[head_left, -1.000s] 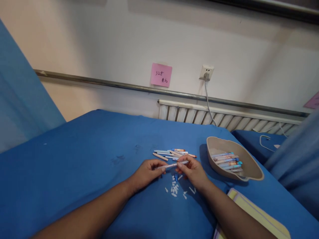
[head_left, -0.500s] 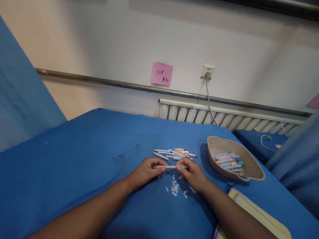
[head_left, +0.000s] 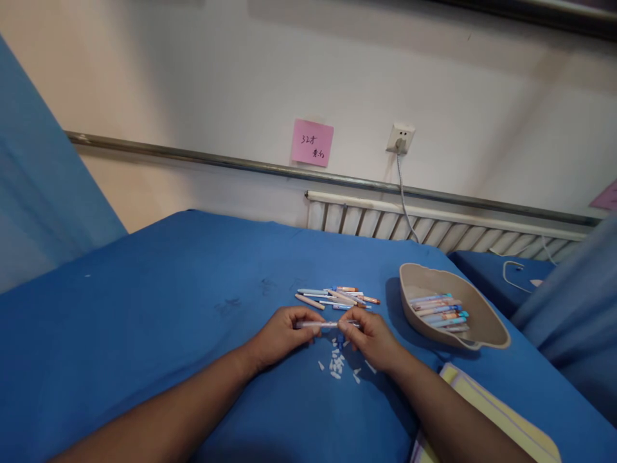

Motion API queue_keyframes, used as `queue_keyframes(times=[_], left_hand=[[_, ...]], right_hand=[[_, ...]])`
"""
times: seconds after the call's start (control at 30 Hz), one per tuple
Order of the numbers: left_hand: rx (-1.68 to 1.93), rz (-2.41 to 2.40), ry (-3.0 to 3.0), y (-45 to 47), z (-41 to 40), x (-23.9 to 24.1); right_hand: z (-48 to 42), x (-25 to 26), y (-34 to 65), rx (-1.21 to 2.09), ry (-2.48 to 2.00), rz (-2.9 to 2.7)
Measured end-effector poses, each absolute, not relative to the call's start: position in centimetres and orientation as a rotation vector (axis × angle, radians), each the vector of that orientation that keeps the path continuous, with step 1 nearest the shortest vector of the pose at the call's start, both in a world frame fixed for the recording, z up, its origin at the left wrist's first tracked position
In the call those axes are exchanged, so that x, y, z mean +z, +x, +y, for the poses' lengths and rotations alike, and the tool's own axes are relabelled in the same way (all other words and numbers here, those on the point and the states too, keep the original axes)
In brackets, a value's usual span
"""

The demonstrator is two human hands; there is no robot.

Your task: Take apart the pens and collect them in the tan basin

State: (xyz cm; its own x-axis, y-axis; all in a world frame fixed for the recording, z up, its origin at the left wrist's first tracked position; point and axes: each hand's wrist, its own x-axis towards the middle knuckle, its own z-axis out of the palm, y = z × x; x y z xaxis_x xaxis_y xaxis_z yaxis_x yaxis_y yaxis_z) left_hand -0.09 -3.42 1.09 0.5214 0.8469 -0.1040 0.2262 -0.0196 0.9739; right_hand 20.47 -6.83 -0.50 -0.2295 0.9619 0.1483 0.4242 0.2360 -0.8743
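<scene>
My left hand (head_left: pixel 282 333) and my right hand (head_left: pixel 370 337) each pinch one end of a thin pale pen (head_left: pixel 328 324), held level just above the blue cloth. Behind the hands lies a loose heap of several pens (head_left: pixel 337 297). Under and in front of the pen, several small white caps (head_left: pixel 338 367) are scattered on the cloth. To the right stands a beige oval tray (head_left: pixel 486 331) with several pens (head_left: pixel 438 310) in it.
A blue cloth (head_left: pixel 159 308) covers the table. A yellow striped pad (head_left: pixel 496 421) lies at the near right edge. Behind are a radiator (head_left: pixel 434 228), a wall socket with cable (head_left: pixel 400 140) and a pink note (head_left: pixel 312 143). Blue fabric hangs left and right.
The pen was tilted up to the right; it now lies level between both hands. My right hand has slid a little left along it, closer to my left hand.
</scene>
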Motion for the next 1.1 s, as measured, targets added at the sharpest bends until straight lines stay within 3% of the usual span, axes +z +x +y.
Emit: queue_keyframes(times=[0.3, 1.1], left_hand=[[0.64, 0.875, 1.385, -0.15, -3.21, 1.04], [0.811, 0.906, 1.344, -0.07, -3.29, 1.48]], right_hand=[[-7.36, 0.22, 20.47, 0.546, -1.213, -1.972], [-6.86, -0.33, 20.53, 0.587, -1.339, -1.827]])
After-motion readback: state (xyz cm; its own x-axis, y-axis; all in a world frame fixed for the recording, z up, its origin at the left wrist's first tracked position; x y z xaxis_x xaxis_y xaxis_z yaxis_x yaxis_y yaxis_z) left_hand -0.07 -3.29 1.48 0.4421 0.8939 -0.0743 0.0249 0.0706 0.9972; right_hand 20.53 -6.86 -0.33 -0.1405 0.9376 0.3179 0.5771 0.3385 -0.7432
